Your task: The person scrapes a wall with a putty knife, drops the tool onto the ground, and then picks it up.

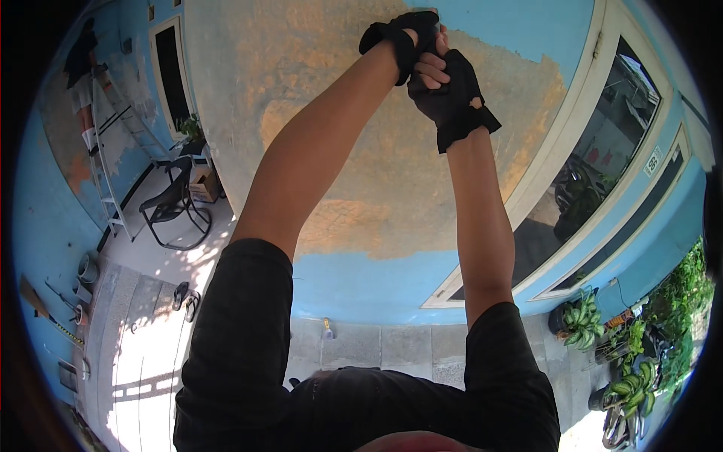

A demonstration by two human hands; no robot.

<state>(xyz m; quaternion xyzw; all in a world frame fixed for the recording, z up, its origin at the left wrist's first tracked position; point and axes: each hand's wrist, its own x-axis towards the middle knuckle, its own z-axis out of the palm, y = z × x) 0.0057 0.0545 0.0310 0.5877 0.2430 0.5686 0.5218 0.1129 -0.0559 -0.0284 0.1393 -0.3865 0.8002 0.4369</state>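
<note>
Both my hands are raised high against the wall (pixel 331 135), where bare, patchy plaster shows between areas of light blue paint. They wear black fingerless gloves. My left hand (pixel 413 36) is closed close to the plaster at the top of the view, its fingers mostly hidden by the glove and the other hand. Just below and to the right, my right hand (pixel 444 83) is closed, fingers curled, touching the left one. A small greyish edge shows above the hands, but what they grip is too hidden to name.
A scraper with a yellow handle (pixel 327 328) lies on the floor by the wall's foot. At the left, a person (pixel 80 64) stands on a ladder (pixel 105 166) near a black chair (pixel 173 203). A framed glass door (pixel 602 143) and potted plants (pixel 584 320) are at the right.
</note>
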